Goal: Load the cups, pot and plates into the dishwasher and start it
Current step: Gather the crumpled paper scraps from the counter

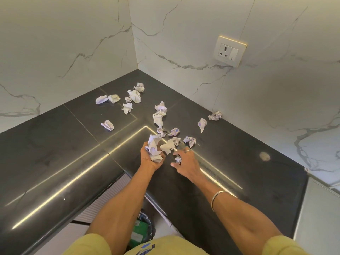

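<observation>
- Yellow shirt sleeves (pixel 92 243) were nearest to the camera, and below them a bin lined with a dark bag (pixel 145 229) stood on the floor under the edge of the black worktop (pixel 55 162).
- Left hand (pixel 150 157) was curled around a bundle of crumpled paper (pixel 153 148) and gripped it, with several pieces pressed together in the palm.
- Right hand (pixel 184 161) had its fingers spread and relaxed over a small paper scrap (pixel 178 159) on the worktop; it gripped nothing that I could see, and it wore a ring, with a bangle (pixel 219 197) on the wrist.
- More paper balls (pixel 135 95) lay scattered toward the corner of the marble-patterned walls, and one ball (pixel 215 115) lay against the right wall below the socket (pixel 230 50).
- Cups, pot, plates and the dishwasher were not in view, so I could not tell where they were or how they would handle.
- Paper here looked very light, soft and easy to squash; I judged that a loose pinch on any side would lift a piece, and that the full bundle could drop pieces.
</observation>
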A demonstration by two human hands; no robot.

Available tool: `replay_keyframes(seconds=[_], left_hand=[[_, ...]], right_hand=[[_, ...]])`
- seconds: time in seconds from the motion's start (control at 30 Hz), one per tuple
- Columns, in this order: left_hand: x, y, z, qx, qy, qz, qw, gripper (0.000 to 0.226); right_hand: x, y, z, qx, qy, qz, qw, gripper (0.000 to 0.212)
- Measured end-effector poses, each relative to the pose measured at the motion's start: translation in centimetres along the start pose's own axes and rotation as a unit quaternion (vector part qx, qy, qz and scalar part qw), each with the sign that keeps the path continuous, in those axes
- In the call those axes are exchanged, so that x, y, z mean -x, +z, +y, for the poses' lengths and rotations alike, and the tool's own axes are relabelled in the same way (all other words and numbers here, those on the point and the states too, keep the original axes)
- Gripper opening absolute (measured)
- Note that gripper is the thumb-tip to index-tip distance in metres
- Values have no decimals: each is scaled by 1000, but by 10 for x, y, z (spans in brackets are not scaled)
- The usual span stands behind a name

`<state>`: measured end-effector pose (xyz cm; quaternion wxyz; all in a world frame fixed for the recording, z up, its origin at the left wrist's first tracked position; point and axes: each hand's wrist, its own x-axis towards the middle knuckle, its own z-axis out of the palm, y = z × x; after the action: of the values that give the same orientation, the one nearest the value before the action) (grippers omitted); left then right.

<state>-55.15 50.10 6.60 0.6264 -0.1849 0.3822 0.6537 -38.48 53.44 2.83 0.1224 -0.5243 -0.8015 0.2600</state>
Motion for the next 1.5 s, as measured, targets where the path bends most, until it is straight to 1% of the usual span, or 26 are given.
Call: replay_keyframes(seconds=[0.03, 0.07, 0.17, 0.3, 0.33, 0.4, 0.47, 0.53, 0.6, 0.7, 0.83, 1.0, 1.07, 1.13, 1.27, 1.33, 1.5], left_hand=[[-2, -2, 1, -1, -1, 3, 1000, 30], [-3, -4, 1, 1, -4, 4, 1000, 29], [-6, -8, 1, 12, -12, 11, 1000, 28], [-8, -7, 0, 11, -17, 3, 1000, 29], [-8, -6, 0, 10, -17, 1, 1000, 29], [-10, -3, -1, 11, -15, -4, 1000, 28], [-12, 0, -2, 14, -17, -4, 1000, 27], [-15, 2, -2, 18, -20, -4, 1000, 29], [-19, 3, -1, 15, -20, -8, 1000, 30], [-23, 3, -2, 1, -19, -5, 1000, 31], [-27, 0, 1, -6, -29, -2, 1000, 32], [-26, 1, 2, 2, -26, 0, 1000, 33], [-26, -1, 1, 2, -29, -1, 1000, 31], [-24, -4, -1, 1, -27, -4, 1000, 28], [-14, -9, -3, 11, -21, -6, 1000, 26], [-9, -12, -4, 20, -16, -5, 1000, 28], [3, -20, -10, 51, -9, -5, 999, 30]], right_hand=[[0, 1, 2, -17, 0, 15, 1000, 27], [-1, 1, 4, -44, 8, 26, 999, 17], [-7, -6, 11, -103, 35, 55, 993, 24], [-16, -26, 10, -109, 46, 94, 989, 19], [-19, -29, 10, -94, 46, 114, 988, 22], [-27, -34, 9, -16, 34, 165, 986, 27], [-34, -40, 5, 42, 27, 190, 980, 30], [-42, -44, 3, 58, 28, 187, 980, 38], [-50, -43, 4, 72, 28, 161, 984, 45], [-56, -36, 10, 86, 42, 118, 988, 42], [-57, -30, 13, 46, 64, 103, 991, 31], [-59, -29, 16, 33, 75, 83, 993, 43], [-58, -33, 15, 9, 84, 84, 993, 39], [-56, -34, 16, -31, 93, 102, 990, 37], [-48, -28, 25, -127, 113, 148, 974, 43], [-42, -28, 25, -142, 115, 157, 970, 41], [-30, -27, 17, -153, 76, 162, 972, 38]])
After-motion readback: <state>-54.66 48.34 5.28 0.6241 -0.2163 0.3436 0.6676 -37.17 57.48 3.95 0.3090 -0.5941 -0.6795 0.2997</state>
